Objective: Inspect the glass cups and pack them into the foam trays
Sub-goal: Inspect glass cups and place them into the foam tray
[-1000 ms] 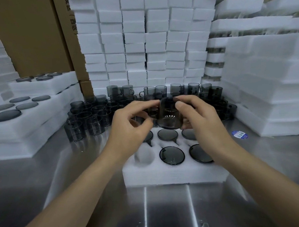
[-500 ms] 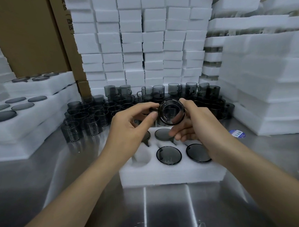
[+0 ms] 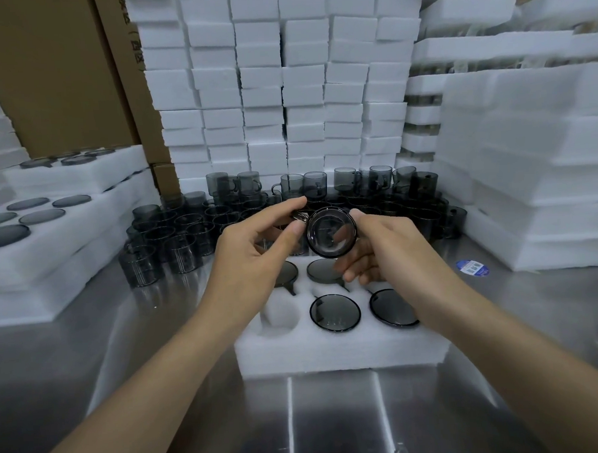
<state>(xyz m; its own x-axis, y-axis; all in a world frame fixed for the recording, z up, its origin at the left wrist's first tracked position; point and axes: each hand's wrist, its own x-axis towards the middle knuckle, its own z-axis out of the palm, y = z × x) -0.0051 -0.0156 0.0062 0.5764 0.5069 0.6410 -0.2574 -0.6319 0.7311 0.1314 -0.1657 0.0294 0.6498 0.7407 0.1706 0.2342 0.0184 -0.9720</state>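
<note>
Judging by the crowd of unpacked cups [image 3: 256, 214] behind, much remains: the foam tray [image 3: 341, 354] has one pocket [image 3: 280, 312] empty, while left hand [image 3: 254, 262] and right hand [image 3: 391, 246] both grasp a tilted glass cup [image 3: 331, 237] above it.

Dim cool light, glare on the steel table [image 3: 333, 416], wide-angle bending at edges
</note>
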